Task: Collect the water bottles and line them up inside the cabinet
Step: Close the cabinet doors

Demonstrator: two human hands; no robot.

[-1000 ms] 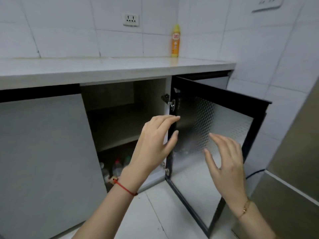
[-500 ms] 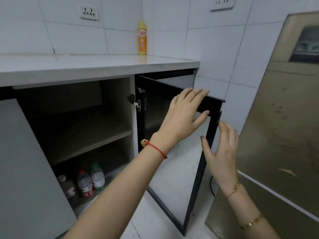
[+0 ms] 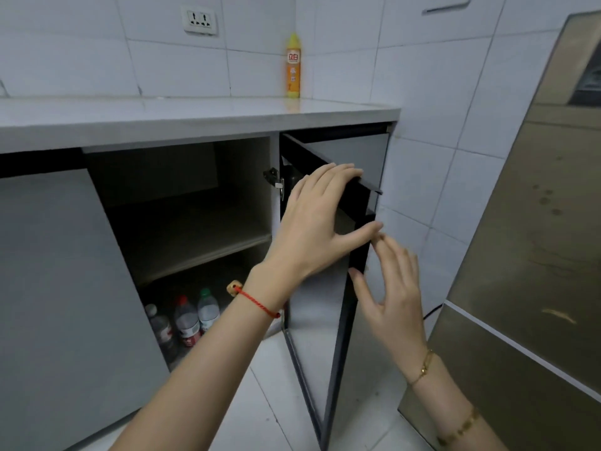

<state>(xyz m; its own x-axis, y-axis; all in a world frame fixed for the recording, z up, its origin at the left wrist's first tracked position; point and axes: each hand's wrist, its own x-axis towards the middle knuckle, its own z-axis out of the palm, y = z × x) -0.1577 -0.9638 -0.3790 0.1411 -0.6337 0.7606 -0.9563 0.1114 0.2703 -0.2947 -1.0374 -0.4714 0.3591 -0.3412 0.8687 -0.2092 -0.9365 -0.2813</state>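
I have my left hand (image 3: 317, 222) laid over the top front corner of the open cabinet door (image 3: 320, 307), fingers spread and curling over its black upper rim, thumb stretched out toward the door's free edge; it rests on the frame rather than clenching it. My right hand (image 3: 392, 288) is just beside that free edge, open, fingers loosely spread and raised, holding nothing; whether the fingertips actually touch the door I cannot tell. A red cord bracelet (image 3: 257, 302) sits on my left wrist, a thin gold chain (image 3: 422, 369) on my right. The door stands swung out toward me, hinged at the cabinet's central post. Inside the cabinet (image 3: 182, 177) the middle shelf (image 3: 195, 242) is bare, and on the floor of the lower compartment three water bottles (image 3: 187, 320) stand upright, close together near the left side: a clear-capped one, a red-capped one, and a green-capped one. On the countertop (image 3: 162, 118) above, against the tiled wall, a yellow bottle (image 3: 293, 66) stands. A brushed-metal fridge (image 3: 536, 255) fills my right side.
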